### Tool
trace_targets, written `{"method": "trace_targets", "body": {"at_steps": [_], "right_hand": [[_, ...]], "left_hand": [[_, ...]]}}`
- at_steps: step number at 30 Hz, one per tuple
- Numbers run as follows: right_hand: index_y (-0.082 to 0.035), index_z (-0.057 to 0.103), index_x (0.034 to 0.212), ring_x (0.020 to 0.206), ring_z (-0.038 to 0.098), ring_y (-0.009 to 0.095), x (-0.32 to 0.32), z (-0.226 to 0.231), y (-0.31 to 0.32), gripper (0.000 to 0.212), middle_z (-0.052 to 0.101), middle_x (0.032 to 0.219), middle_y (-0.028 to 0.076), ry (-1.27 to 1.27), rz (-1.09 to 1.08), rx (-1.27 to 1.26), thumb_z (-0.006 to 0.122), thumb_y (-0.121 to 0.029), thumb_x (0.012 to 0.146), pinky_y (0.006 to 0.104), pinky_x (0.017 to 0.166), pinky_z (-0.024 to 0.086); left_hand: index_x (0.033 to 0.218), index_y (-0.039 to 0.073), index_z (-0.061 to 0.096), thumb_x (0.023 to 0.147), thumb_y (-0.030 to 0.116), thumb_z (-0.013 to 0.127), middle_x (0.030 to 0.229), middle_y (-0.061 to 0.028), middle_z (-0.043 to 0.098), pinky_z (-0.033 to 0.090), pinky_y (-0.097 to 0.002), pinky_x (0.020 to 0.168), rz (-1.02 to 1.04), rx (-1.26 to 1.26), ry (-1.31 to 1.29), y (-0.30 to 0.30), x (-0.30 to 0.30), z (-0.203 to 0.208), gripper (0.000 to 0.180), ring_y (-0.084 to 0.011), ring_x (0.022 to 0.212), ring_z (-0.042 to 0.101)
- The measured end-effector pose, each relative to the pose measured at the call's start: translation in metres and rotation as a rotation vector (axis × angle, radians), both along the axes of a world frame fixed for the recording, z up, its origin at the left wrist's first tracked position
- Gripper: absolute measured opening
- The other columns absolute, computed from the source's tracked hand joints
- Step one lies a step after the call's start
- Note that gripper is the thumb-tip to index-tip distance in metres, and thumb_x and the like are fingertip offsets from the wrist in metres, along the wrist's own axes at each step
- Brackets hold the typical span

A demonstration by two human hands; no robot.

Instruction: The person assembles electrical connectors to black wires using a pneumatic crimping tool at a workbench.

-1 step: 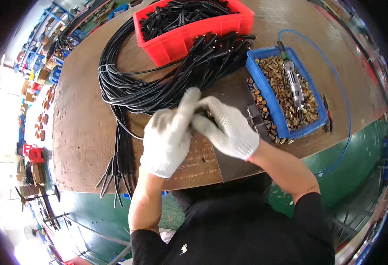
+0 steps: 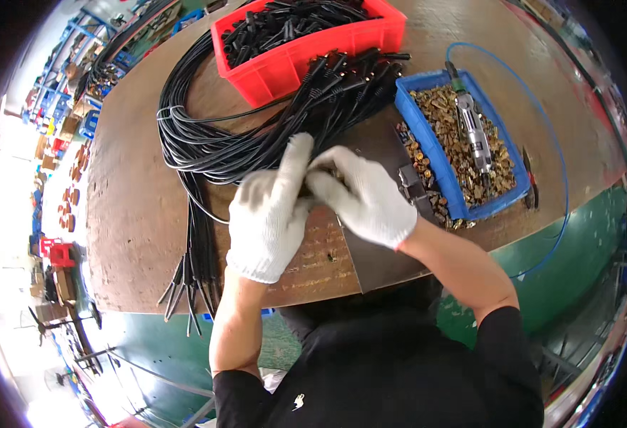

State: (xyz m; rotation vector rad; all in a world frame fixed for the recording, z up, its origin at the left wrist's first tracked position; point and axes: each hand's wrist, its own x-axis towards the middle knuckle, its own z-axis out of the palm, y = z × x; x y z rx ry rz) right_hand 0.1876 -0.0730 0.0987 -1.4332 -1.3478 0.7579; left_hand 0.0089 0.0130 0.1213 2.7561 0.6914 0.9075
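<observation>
Both my hands wear white knit gloves and meet above the brown table, just in front of a bundle of black cables (image 2: pixel 206 153). My left hand (image 2: pixel 267 221) has its index finger stretched out and its thumb pressed toward the right fingers. Curled in a pinch, my right hand (image 2: pixel 367 196) touches the left at the fingertips. Whatever lies between them is hidden by the gloves. The cables' thick black connector ends (image 2: pixel 349 82) lie beyond the hands. Their other ends (image 2: pixel 192 278) hang over the near table edge at left.
A red bin (image 2: pixel 285 71) of black plastic sleeves stands at the back. To the right, a blue tray (image 2: pixel 431 146) holds small brass-coloured parts, with an air tool (image 2: pixel 474 132) and its blue hose (image 2: pixel 552 135). Loose parts, a metal fixture (image 2: pixel 410 178) and red-handled pliers (image 2: pixel 531 182) lie nearby.
My two hands have shifted slightly left, still together at the fingertips. The view has also moved a little; the trays and cables stay in place.
</observation>
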Motion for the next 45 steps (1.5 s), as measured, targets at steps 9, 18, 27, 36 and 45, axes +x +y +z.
{"method": "trace_targets", "body": {"at_steps": [9, 18, 27, 36, 45], "right_hand": [[-0.010, 0.072, 0.096, 0.067, 0.057, 0.010, 0.014, -0.025, 0.040, 0.024, 0.061, 0.073, 0.000, 0.733, -0.101, -0.133, 0.061, -0.029, 0.104, 0.0289, 0.054, 0.038], [-0.002, 0.073, 0.122, 0.087, 0.066, 0.012, 0.044, -0.096, 0.052, 0.042, 0.074, 0.105, 0.004, 0.796, -0.333, 0.126, 0.061, -0.041, 0.112, 0.0293, 0.079, 0.054], [-0.002, 0.081, 0.112, 0.098, 0.073, 0.013, 0.024, -0.074, 0.060, 0.053, 0.081, 0.104, 0.007, 0.804, 0.062, -0.006, 0.073, -0.054, 0.102, 0.0305, 0.090, 0.057], [-0.004, 0.081, 0.107, 0.092, 0.074, 0.014, 0.025, -0.089, 0.060, 0.039, 0.081, 0.098, 0.010, 0.504, -0.072, 0.050, 0.075, -0.042, 0.102, 0.0327, 0.086, 0.058], [0.002, 0.076, 0.106, 0.095, 0.074, 0.017, 0.029, -0.088, 0.060, 0.029, 0.083, 0.097, 0.011, 0.455, -0.025, 0.119, 0.070, -0.027, 0.104, 0.0339, 0.093, 0.057]], "left_hand": [[0.152, -0.002, 0.054, 0.113, 0.072, 0.029, 0.146, -0.0182, 0.060, 0.039, -0.0428, 0.122, 0.067, -1.189, -0.787, 0.000, 0.039, -0.053, 0.087, -0.0263, 0.138, 0.054], [0.074, 0.007, 0.051, 0.115, 0.069, 0.035, 0.064, -0.0022, 0.043, 0.046, -0.0371, 0.066, -0.201, -1.255, -0.575, 0.046, 0.091, -0.087, 0.075, -0.0187, 0.062, 0.044], [0.102, 0.001, 0.076, 0.114, 0.028, 0.060, 0.086, -0.0003, 0.070, 0.047, -0.0274, 0.069, -0.205, -1.107, -0.620, 0.052, 0.079, -0.133, 0.034, -0.0093, 0.078, 0.060], [0.104, -0.001, 0.073, 0.113, 0.026, 0.058, 0.092, -0.0056, 0.074, 0.054, -0.0291, 0.074, -0.260, -1.089, -0.561, 0.043, 0.087, -0.122, 0.033, -0.0113, 0.085, 0.068], [0.116, -0.001, 0.074, 0.115, 0.021, 0.058, 0.107, -0.0058, 0.077, 0.056, -0.0309, 0.087, -0.217, -0.968, -0.609, 0.038, 0.091, -0.135, 0.027, -0.0126, 0.097, 0.069]]}}
